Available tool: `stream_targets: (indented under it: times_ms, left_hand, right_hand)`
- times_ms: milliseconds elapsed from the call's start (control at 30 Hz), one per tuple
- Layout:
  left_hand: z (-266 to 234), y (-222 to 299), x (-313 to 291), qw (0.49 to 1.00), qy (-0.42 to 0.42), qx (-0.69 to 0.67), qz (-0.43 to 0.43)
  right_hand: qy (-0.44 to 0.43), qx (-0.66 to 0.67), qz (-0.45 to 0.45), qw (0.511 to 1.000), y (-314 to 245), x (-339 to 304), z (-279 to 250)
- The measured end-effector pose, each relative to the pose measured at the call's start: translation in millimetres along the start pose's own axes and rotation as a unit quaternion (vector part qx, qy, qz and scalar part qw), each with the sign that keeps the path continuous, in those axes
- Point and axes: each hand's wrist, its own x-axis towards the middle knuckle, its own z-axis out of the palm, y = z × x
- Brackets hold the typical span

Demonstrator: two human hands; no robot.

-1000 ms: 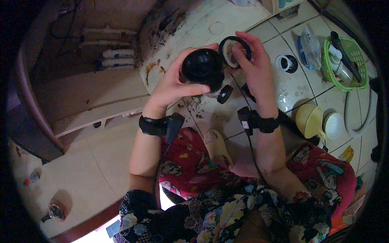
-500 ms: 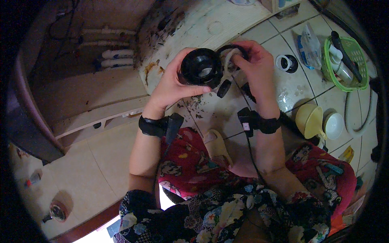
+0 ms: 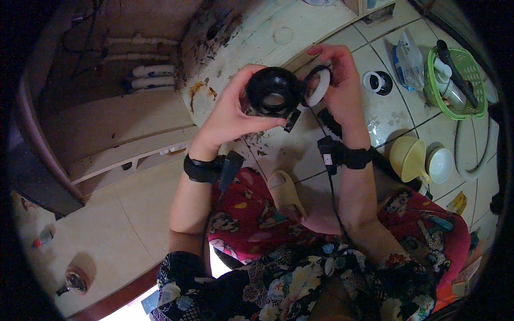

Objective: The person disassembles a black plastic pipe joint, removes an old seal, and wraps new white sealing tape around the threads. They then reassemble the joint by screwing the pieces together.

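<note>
My left hand [image 3: 227, 115] is wrapped round a black, round, hollow plastic fitting [image 3: 258, 97], which looks like a drain part. Its wide opening faces me, and a small black side piece [image 3: 292, 121] sticks out near my left thumb. Just to the right, my right hand [image 3: 345, 88] pinches a black ring with a white ring-shaped insert [image 3: 320, 88] by its right edge. The ring stands tilted beside the fitting, with a narrow space between them. Some of the right fingers are hidden behind the ring.
On the tiles at right lie a white ring and black round part [image 3: 377, 83], a plastic bag [image 3: 409, 61], a green basket [image 3: 435, 99] of bottles, a yellow scoop [image 3: 404, 155] and a white bowl [image 3: 440, 165]. A stained cabinet [image 3: 134, 109] with pipes stands open at left.
The black fitting has shifted slightly right and tilted in my left hand. My right hand has turned the ring, so its white insert faces more toward the fitting.
</note>
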Motion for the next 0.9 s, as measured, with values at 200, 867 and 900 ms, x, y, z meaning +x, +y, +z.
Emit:
stream_targets:
  times_ms: [200, 867, 900]
  left_hand:
    - [6.1, -3.2, 3.2, 0.992, 0.040, 0.114, 0.032]
    - [7.3, -9.6, 8.0, 0.966, 0.028, 0.250, 0.054]
    - [9.0, -8.8, 7.7, 0.976, 0.035, 0.213, 0.040]
  right_hand:
    - [-0.076, -0.060, 0.049, 0.994, -11.1, -3.7, -15.9]
    - [-0.140, -0.256, 0.044, 0.955, -32.9, -7.6, 1.6]
    - [-0.126, -0.261, -0.009, 0.957, -30.8, -5.7, 5.1]
